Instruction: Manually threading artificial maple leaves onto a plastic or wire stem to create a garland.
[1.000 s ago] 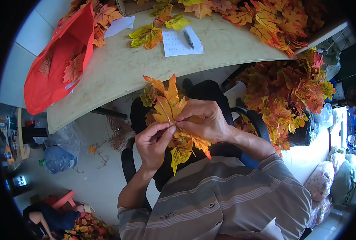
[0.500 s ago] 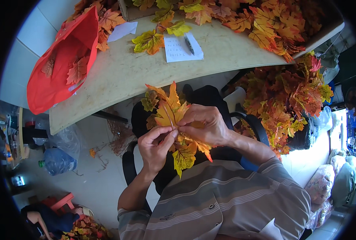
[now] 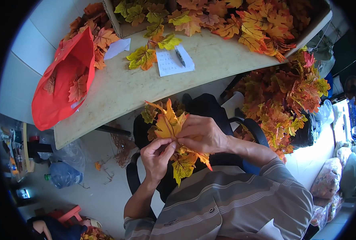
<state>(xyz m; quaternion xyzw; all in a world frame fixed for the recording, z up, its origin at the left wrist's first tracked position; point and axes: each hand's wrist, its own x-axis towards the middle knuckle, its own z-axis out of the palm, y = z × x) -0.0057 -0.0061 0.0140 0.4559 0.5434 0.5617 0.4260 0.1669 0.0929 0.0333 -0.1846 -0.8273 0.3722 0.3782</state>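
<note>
Both hands on one piece: a bunch of orange-and-yellow artificial maple leaves (image 3: pixel 164 127), held above the lap, just off the near edge of the pale, stained table (image 3: pixel 106 94).

Left hand (image 3: pixel 157 159): thumb and index finger pinched together at the middle of the bunch, at the lower end of a thin brown stem (image 3: pixel 171 130). Palm is below and left of the leaves.

Right hand (image 3: pixel 206 134): comes in from the right, thumb and index also pinched on the bunch, tips just beside the left ones. Fingertips crowd together there, so I can't say for sure which of them bears on the stem.

Leaf layout: upper leaves stand above the left fingertips, toward the table; a yellow-green leaf with dark veins (image 3: pixel 183 167) hangs below the right hand, over the lap.

On the table: white handwritten paper sheet (image 3: pixel 166 69) with a slim dark pen (image 3: pixel 180 58) lying on it, yellow-green and orange leaf spray (image 3: pixel 142 59) just left of the sheet, red fabric bag (image 3: pixel 46 110) over the left edge, leaf-filled brown cardboard box (image 3: pixel 113 19) at the back.

Right of the person: big heap of orange-red maple leaves (image 3: pixel 282 92), beside the black chair armrest (image 3: pixel 258 130).
</note>
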